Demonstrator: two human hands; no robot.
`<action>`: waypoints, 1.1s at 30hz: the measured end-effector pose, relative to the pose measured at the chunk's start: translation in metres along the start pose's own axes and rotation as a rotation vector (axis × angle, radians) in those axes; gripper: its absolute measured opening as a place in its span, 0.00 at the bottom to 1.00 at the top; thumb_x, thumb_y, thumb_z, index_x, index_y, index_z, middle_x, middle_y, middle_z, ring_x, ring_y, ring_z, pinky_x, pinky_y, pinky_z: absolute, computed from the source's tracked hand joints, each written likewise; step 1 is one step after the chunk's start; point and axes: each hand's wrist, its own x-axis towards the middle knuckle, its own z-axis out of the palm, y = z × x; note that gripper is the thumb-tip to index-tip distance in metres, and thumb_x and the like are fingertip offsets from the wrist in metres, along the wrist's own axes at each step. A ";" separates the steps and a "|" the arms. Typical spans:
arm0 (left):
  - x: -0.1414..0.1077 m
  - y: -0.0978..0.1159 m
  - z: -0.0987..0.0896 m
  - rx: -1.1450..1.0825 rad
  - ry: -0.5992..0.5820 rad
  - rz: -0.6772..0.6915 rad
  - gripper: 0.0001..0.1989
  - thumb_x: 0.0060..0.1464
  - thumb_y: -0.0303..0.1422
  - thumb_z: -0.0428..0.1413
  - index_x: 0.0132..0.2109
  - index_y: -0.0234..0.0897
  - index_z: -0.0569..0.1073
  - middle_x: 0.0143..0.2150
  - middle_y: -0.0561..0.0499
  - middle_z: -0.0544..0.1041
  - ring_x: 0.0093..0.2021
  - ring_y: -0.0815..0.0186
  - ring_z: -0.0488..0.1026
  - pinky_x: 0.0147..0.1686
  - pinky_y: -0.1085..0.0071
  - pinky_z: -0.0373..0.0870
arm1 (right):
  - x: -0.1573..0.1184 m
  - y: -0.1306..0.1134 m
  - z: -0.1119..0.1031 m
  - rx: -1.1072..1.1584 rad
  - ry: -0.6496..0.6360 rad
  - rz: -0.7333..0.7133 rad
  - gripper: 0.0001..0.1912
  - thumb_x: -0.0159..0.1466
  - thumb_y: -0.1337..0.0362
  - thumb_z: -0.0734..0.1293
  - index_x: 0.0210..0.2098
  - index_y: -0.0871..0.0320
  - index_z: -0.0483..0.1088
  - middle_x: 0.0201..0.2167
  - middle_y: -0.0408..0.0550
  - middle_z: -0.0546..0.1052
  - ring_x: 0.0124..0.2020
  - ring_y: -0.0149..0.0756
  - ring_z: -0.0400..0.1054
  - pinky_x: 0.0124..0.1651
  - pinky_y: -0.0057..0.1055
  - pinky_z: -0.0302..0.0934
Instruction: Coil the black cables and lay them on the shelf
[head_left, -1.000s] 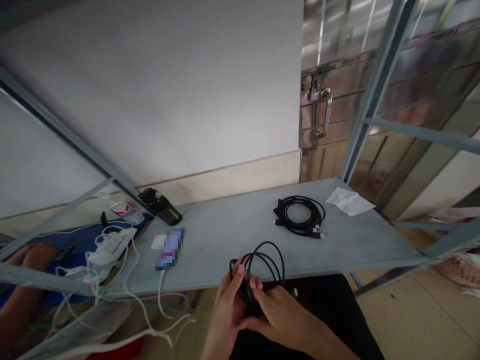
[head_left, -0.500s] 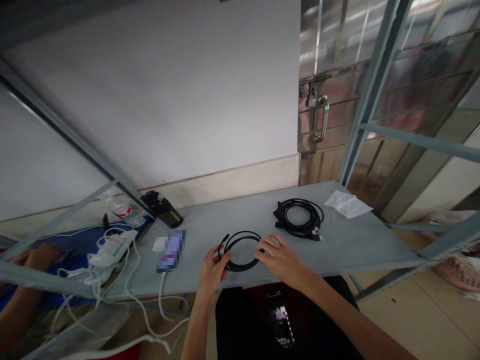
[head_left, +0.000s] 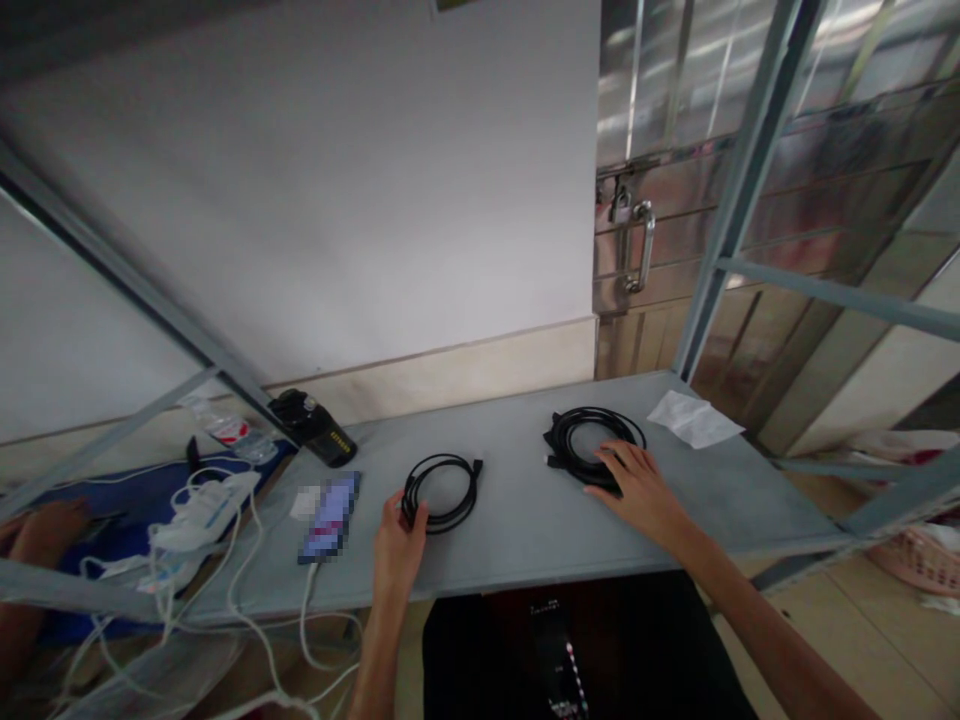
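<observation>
A small coil of black cable (head_left: pixel 442 490) lies flat on the grey shelf board (head_left: pixel 517 520). My left hand (head_left: pixel 397 545) rests at the coil's near left edge, fingertips touching it. A larger bundle of black cables (head_left: pixel 589 440) lies further right. My right hand (head_left: pixel 637 490) lies on that bundle's near edge, fingers spread over it. A phone (head_left: pixel 559 665) rests on my lap below the board.
A phone (head_left: pixel 328 503) on a white charging cable, a white card (head_left: pixel 304 503), a black device (head_left: pixel 313 428), a white power strip (head_left: pixel 199 510) and a folded white paper (head_left: pixel 694 418) lie on the board. Metal frame posts stand at both sides. Another person's hand (head_left: pixel 34 525) is at far left.
I brought the small coil from my lap onto the board and laid it down left of centre. My right hand left it and moved right onto the larger bundle.
</observation>
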 end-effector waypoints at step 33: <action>-0.024 -0.014 0.024 0.113 0.025 0.514 0.22 0.71 0.55 0.57 0.52 0.44 0.83 0.54 0.41 0.84 0.56 0.44 0.81 0.63 0.43 0.74 | -0.017 0.008 -0.032 0.423 0.551 0.714 0.30 0.81 0.36 0.53 0.37 0.51 0.65 0.27 0.46 0.75 0.36 0.47 0.78 0.46 0.43 0.67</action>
